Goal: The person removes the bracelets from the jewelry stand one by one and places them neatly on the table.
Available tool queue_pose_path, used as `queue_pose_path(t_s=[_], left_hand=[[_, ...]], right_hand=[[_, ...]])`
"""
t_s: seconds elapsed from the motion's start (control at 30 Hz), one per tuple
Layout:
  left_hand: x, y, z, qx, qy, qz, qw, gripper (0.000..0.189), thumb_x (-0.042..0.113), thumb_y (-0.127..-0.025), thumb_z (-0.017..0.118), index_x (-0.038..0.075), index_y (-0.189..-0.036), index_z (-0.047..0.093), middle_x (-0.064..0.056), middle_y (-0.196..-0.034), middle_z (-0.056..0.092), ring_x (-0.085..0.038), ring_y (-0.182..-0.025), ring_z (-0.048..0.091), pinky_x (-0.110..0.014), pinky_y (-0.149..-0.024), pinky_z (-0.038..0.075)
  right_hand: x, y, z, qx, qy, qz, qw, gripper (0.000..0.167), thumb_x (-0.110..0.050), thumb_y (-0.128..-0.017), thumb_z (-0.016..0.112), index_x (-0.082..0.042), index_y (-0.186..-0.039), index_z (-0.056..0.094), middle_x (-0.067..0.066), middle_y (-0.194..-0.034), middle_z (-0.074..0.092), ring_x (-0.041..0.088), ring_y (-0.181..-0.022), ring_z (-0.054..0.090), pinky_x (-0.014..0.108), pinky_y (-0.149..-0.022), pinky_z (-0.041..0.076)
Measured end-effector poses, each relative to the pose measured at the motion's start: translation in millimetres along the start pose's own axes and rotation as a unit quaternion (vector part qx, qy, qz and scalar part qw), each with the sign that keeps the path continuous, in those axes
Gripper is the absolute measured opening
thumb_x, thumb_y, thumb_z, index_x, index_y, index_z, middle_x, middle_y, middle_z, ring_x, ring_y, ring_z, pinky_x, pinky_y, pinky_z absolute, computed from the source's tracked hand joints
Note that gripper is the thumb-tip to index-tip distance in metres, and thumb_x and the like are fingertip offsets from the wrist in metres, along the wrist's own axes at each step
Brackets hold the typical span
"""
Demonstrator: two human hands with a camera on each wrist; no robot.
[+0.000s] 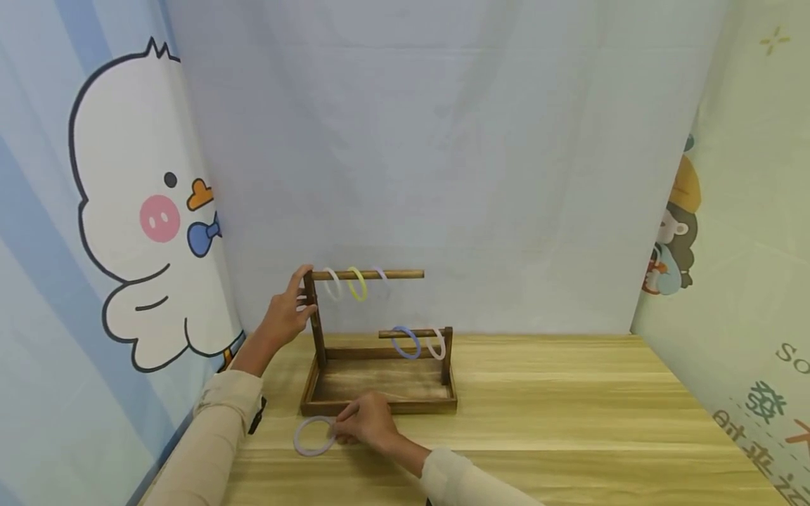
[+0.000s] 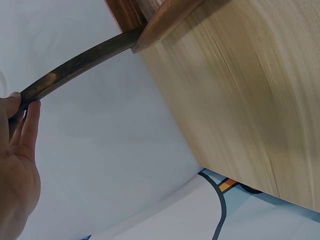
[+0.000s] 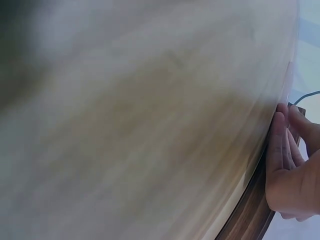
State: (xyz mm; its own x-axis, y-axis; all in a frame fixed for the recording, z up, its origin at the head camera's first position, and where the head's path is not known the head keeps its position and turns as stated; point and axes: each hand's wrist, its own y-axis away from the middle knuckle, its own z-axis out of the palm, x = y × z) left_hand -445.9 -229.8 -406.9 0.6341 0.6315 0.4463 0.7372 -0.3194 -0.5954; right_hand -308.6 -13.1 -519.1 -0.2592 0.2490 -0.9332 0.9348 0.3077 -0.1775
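Observation:
A wooden rack [image 1: 382, 407] with a tray base has a tall left post and a short right one, each with a peg. My left hand [image 1: 286, 315] holds the tall post near its top, thumb on one side and fingers on the other; the left wrist view shows this post [image 2: 75, 65] in the grasp. In front of the tray, a pale lilac bangle [image 1: 296, 439] lies at the table surface. My right hand [image 1: 373, 422] pinches its right edge. White [image 1: 332, 284], yellow [image 1: 358, 284] and pale purple [image 1: 381, 273] bangles hang on the upper peg.
On the lower peg hang a blue bangle [image 1: 406, 343] and a pale pink bangle [image 1: 436, 344]. The rack stands on a wood-grain table [image 1: 557, 407]. A pale curtain [image 1: 455, 154] hangs behind, with printed cloths at both sides.

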Motion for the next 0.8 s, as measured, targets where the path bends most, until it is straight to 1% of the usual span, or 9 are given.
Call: queue_pose_path(t_s=[0.13,0.3,0.37,0.43,0.53,0.63,0.8], left_hand=[[1.1,-0.9,-0.6,0.002,-0.005,-0.001,1.0,0.084,-0.01,-0.093,0.071,0.013,-0.16,0.025,-0.038,-0.119,0.066,-0.05,-0.105,0.071,-0.057,-0.088,0.062],[2.6,0.4,-0.6,0.006,-0.002,-0.006,1.0,0.084,-0.011,-0.092,0.071,0.012,-0.159,0.026,-0.038,-0.118,0.067,-0.049,-0.104,0.071,-0.057,-0.088,0.062],[2.8,-0.1,-0.5,0.003,-0.003,-0.011,0.9999,0.084,-0.011,-0.092,0.072,0.012,-0.159,0.026,-0.038,-0.119,0.067,-0.049,-0.105,0.071,-0.057,-0.088,0.062],[2.9,0.3,0.4,-0.002,-0.005,-0.015,0.9999,0.085,-0.011,-0.093,0.071,0.013,-0.16,0.025,-0.038,-0.12,0.066,-0.049,-0.106,0.071,-0.057,-0.088,0.062],[2.9,1.0,2.3,-0.004,-0.007,-0.013,0.9999,0.085,-0.009,-0.093,0.071,0.013,-0.16,0.024,-0.038,-0.12,0.066,-0.049,-0.106,0.07,-0.057,-0.089,0.062],[2.7,1.0,2.1,0.002,-0.009,-0.007,0.9999,0.084,-0.01,-0.093,0.072,0.012,-0.159,0.025,-0.038,-0.119,0.066,-0.05,-0.104,0.071,-0.057,-0.088,0.062],[2.5,0.5,0.0,0.003,-0.006,-0.009,0.9999,0.085,-0.011,-0.092,0.072,0.011,-0.159,0.025,-0.039,-0.119,0.065,-0.051,-0.105,0.07,-0.058,-0.087,0.062]], right_hand=[[-3,0.7,-5,-0.013,-0.001,0.012,0.9998,0.01,0.002,-0.08,0.087,0.007,-0.082,0.079,0.013,-0.067,0.074,0.029,-0.058,0.075,0.029,-0.052,0.063],[-3,0.9,-9,-0.018,0.013,0.022,0.9995,0.012,-0.001,-0.08,0.089,0.005,-0.084,0.079,0.01,-0.068,0.075,0.025,-0.057,0.074,0.028,-0.051,0.063],[-4,0.7,-11,-0.018,0.021,0.019,0.9994,0.015,-0.002,-0.079,0.09,0.006,-0.085,0.079,0.01,-0.068,0.075,0.026,-0.057,0.074,0.03,-0.051,0.063],[-4,2.0,-15,-0.019,0.021,0.025,0.9993,0.017,-0.002,-0.079,0.09,0.007,-0.088,0.079,0.01,-0.07,0.076,0.028,-0.058,0.075,0.031,-0.051,0.064],[-5,4.4,-21,-0.024,0.015,0.033,0.999,0.019,-0.002,-0.08,0.089,0.008,-0.092,0.078,0.012,-0.073,0.076,0.033,-0.063,0.075,0.034,-0.053,0.064],[-5,4.6,-26,-0.032,0.009,0.038,0.9987,0.019,-0.001,-0.082,0.087,0.009,-0.096,0.078,0.014,-0.075,0.076,0.036,-0.066,0.076,0.035,-0.055,0.065],[-7,1.8,-33,-0.049,0.017,0.044,0.9977,0.022,-0.006,-0.084,0.087,0.007,-0.1,0.078,0.013,-0.079,0.078,0.035,-0.07,0.077,0.036,-0.059,0.066]])
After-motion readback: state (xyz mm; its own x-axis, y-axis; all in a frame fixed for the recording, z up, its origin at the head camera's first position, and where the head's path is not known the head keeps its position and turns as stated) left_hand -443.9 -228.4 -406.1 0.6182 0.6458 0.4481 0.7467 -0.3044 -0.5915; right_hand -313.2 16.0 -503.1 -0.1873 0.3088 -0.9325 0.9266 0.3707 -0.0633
